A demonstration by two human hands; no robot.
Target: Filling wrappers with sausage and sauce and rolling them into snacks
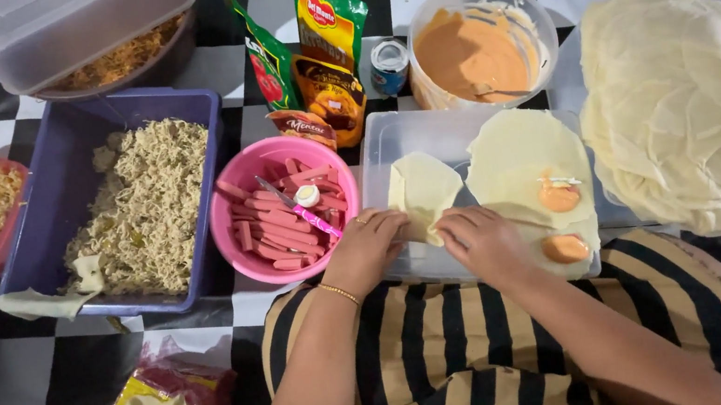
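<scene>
pale wrapper [422, 192] lies folded on the clear lid [427, 137], pinched at its near edge by my left hand [373, 246] and right hand [478, 238]. i'd press evenly, keeping the fold tight; sauce-dotted wrappers [525, 165] lie just right.

Left: noodle tub [58, 193] lay beside sausage bowl [240, 248].
Centre: wrapper [423, 189] lay on lid [426, 132].
Behind: sauce tub [531, 14].
Right: wrapper stack [695, 108].

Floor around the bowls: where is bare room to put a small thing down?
Bare tiles lie below the purple tub, left of the striped lap, and at top right above the wrapper stack. Between pink bowl, sachets and clear tray it is crowded.
</scene>
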